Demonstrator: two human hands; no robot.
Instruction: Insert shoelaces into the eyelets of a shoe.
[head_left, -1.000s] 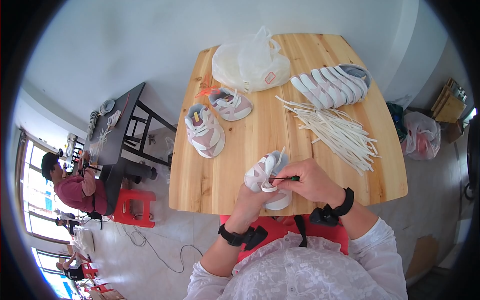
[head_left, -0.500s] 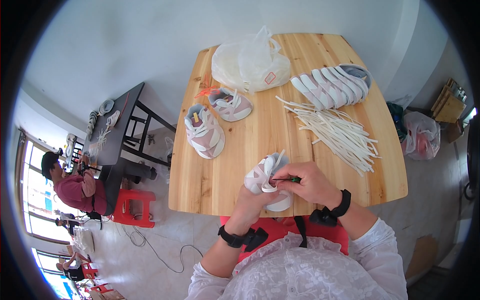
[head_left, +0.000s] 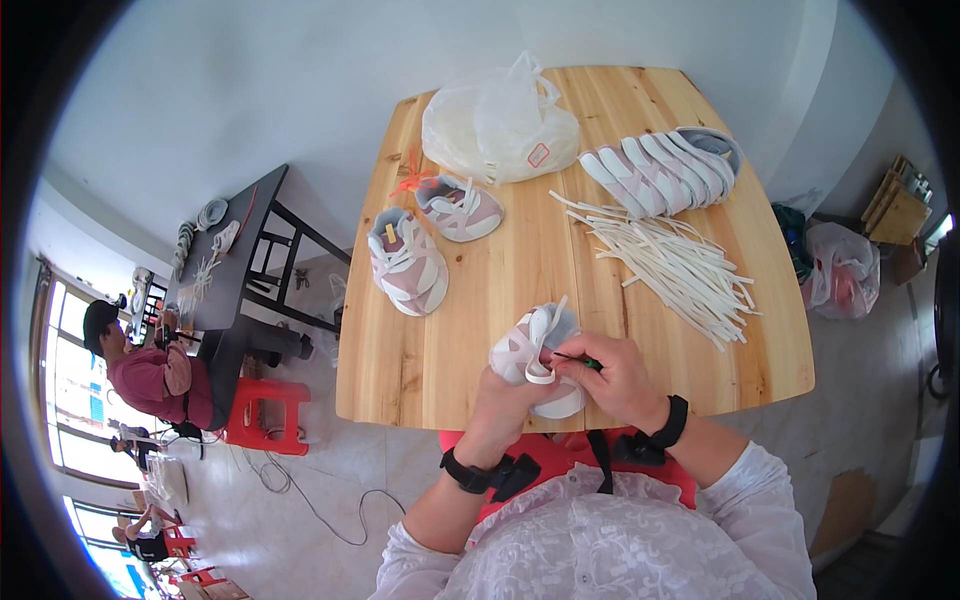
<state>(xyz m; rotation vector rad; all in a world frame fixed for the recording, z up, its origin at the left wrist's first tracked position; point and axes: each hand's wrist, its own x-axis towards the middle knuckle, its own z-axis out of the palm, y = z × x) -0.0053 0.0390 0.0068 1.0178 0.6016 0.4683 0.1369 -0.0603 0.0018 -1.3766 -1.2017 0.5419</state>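
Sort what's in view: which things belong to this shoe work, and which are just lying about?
Likely the job's: shoe in left hand, green-handled tool in right hand, white laces, shoe row, two other shoes.

Apparently lying about: orange strands, floor bag, boards, possibly white table bag.

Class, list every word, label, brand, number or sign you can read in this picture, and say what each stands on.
Readable text: none.
Red-edged label on the white plastic bag: too small to read.
Yellow patch on the leftmost table shoe: any print is too small to read.
Held shoe: no legible text.
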